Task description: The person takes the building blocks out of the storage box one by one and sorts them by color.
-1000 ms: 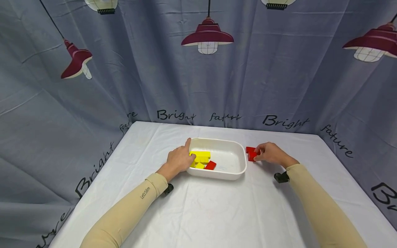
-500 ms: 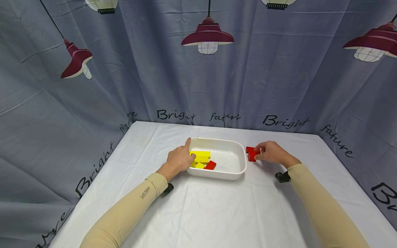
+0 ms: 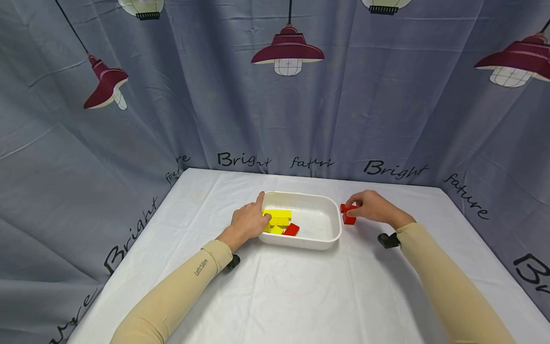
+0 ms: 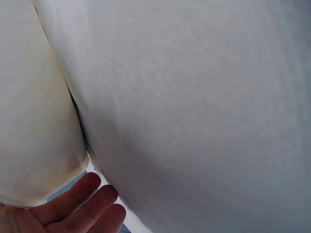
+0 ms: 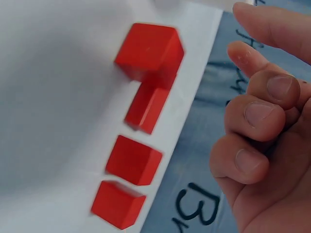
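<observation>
The white tray (image 3: 335, 229) is being steadied at its near-left rim by the left hand (image 3: 247, 222), whose fingers are lying relaxed beside the yellow blocks (image 3: 277, 218) and one red block (image 3: 292, 230) inside.

Just right of the tray, the red blocks (image 3: 348, 215) on the white tablecloth (image 3: 301, 296) are being approached by the right hand (image 3: 371, 208). In the wrist view its fingers (image 5: 257, 114) are curled and nothing is being gripped.

One block (image 5: 150, 51) is best pinched squarely across opposite faces, so that neighbours are not being nudged.
</observation>
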{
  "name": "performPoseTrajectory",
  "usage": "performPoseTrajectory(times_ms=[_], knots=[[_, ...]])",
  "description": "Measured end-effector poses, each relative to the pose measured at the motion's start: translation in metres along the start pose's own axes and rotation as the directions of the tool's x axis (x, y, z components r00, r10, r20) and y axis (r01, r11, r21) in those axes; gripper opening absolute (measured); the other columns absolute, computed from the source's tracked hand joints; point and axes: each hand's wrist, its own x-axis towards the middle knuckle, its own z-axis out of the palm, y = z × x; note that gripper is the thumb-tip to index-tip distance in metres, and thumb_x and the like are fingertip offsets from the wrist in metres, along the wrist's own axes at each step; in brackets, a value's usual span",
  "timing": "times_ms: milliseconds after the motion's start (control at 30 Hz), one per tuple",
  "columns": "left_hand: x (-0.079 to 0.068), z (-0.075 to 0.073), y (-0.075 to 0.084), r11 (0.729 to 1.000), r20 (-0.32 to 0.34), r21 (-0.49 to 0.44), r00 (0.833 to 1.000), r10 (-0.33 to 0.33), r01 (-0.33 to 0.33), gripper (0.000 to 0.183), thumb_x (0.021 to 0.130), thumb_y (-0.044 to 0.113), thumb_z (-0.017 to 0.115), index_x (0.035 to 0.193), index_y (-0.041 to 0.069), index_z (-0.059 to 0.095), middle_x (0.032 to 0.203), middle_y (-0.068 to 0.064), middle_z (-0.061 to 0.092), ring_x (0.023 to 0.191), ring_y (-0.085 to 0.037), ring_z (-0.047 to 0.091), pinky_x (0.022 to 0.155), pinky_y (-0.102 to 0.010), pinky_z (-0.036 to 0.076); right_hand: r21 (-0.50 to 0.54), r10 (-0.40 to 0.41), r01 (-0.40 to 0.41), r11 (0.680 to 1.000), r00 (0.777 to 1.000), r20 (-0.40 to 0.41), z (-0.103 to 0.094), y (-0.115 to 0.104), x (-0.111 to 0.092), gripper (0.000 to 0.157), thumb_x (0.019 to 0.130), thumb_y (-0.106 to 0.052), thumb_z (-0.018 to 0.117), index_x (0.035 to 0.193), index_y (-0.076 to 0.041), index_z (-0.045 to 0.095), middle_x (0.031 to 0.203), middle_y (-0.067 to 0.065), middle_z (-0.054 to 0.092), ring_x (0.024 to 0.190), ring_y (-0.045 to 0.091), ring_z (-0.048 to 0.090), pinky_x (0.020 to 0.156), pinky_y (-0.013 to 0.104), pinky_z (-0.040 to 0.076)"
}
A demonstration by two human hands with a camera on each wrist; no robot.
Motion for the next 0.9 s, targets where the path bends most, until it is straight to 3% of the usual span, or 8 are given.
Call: performPoseTrajectory(times_ms=[100, 300, 633, 900], knots=[[0.000, 0.000, 0.000, 1.000, -0.001, 0.000, 1.000, 0.001, -0.001, 0.076, 0.096, 0.040, 0.049, 0.161, 0.016, 0.019, 0.129, -0.014, 0.066, 0.103, -0.027, 0.065, 0.083, -0.047, 0.053, 0.001, -0.039, 0.039, 0.999, 0.999, 0.002, -0.002, -0.008, 0.001, 0.027, 0.087, -0.026, 0.077, 0.108, -0.009, 0.075, 0.088, 0.005, 0.070, 0.085, 0.022, 0.057, 0.071, 0.033, 0.048], [0.000, 0.000, 0.000, 1.000, 0.001, -0.004, 1.000, -0.001, 0.001, 0.076, 0.096, 0.039, 0.049, 0.161, 0.015, 0.019, 0.129, -0.014, 0.066, 0.102, -0.026, 0.065, 0.082, -0.047, 0.053, 0.014, -0.094, 0.094, 0.996, 0.996, 0.008, -0.004, -0.020, 0.003, 0.019, 0.087, -0.025, 0.077, 0.101, -0.013, 0.076, 0.071, 0.008, 0.061, 0.071, 0.019, 0.054, 0.063, 0.032, 0.043], [0.000, 0.000, 0.000, 1.000, 0.002, -0.001, 1.000, -0.004, 0.004, 0.077, 0.096, 0.040, 0.050, 0.162, 0.016, 0.019, 0.129, -0.014, 0.066, 0.103, -0.027, 0.066, 0.084, -0.047, 0.053, 0.028, -0.112, 0.111, 0.993, 0.991, 0.070, -0.009, -0.044, 0.003, 0.027, 0.087, -0.025, 0.077, 0.108, -0.008, 0.075, 0.073, 0.004, 0.055, 0.059, 0.018, 0.050, 0.052, 0.029, 0.041], [0.000, 0.000, 0.000, 1.000, 0.012, -0.003, 1.000, -0.009, 0.009, 0.077, 0.096, 0.040, 0.050, 0.162, 0.016, 0.018, 0.130, -0.014, 0.065, 0.103, -0.026, 0.065, 0.085, -0.047, 0.053, 0.023, -0.124, 0.122, 0.992, 0.986, 0.111, -0.008, -0.060, 0.006, 0.027, 0.086, -0.025, 0.078, 0.108, -0.009, 0.075, 0.071, 0.003, 0.053, 0.060, 0.017, 0.048, 0.055, 0.028, 0.039]])
